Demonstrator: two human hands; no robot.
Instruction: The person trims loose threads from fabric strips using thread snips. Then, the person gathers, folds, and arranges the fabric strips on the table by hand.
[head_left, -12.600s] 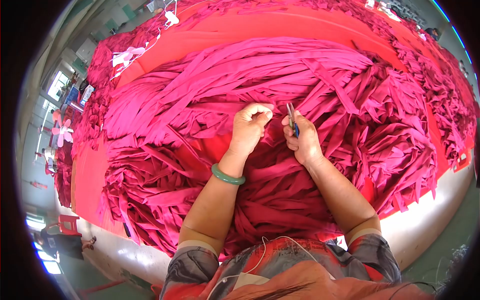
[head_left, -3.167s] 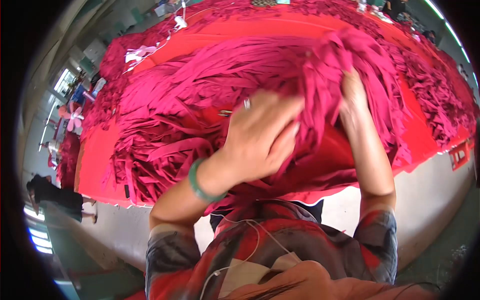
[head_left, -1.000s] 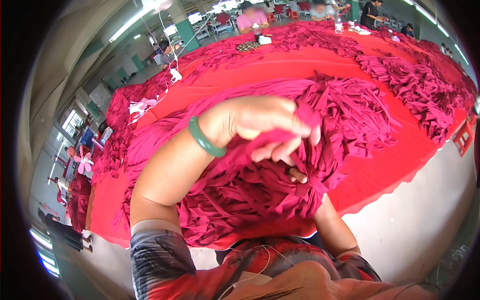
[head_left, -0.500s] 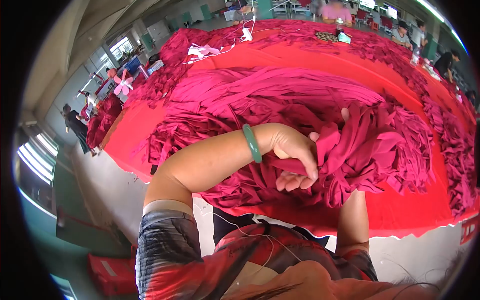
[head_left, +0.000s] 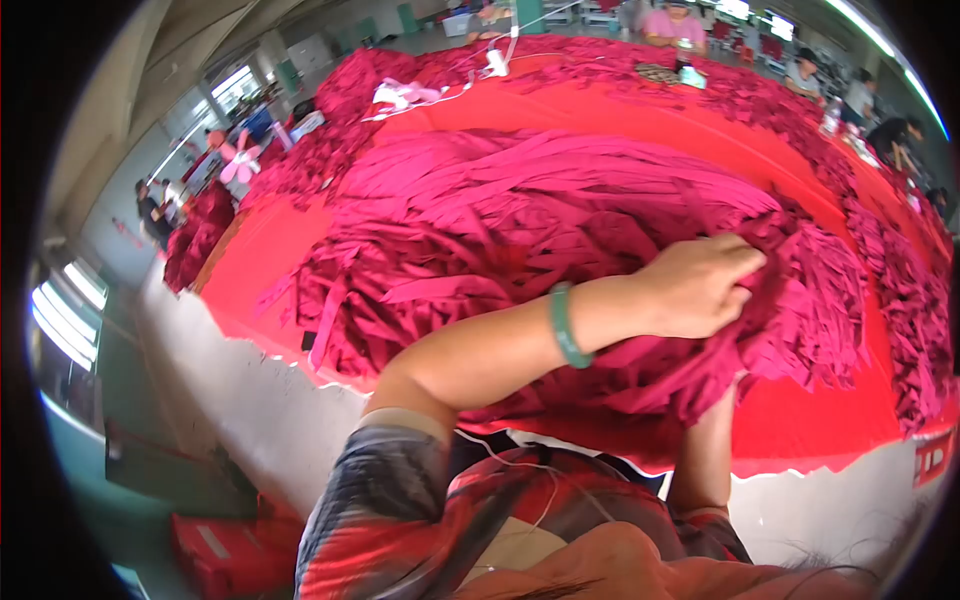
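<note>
A large heap of crimson fabric strips (head_left: 480,240) is spread before me, long and loosely tangled. My left hand (head_left: 705,285), below a green bangle (head_left: 570,325), lies over the right part of the heap. Its fingers are curled in against the strips there, slightly smeared by motion. From the lower right my right forearm (head_left: 705,450) rises into the heap. Strips hang over my right hand, so its fingers are hidden. Under the heap lies a bright red cloth (head_left: 800,430) that covers the table.
More crimson strips (head_left: 910,330) lie along the right and far edges. At the back are a white power strip (head_left: 496,64) with cords and a dark patterned item (head_left: 657,73). A pink fan (head_left: 240,160) stands at left. People sit or stand beyond the table.
My left hand has moved right and up across the strips, its fingers going from loosely extended to curled. Fingertips that showed among the strips at the right hand are now covered.
</note>
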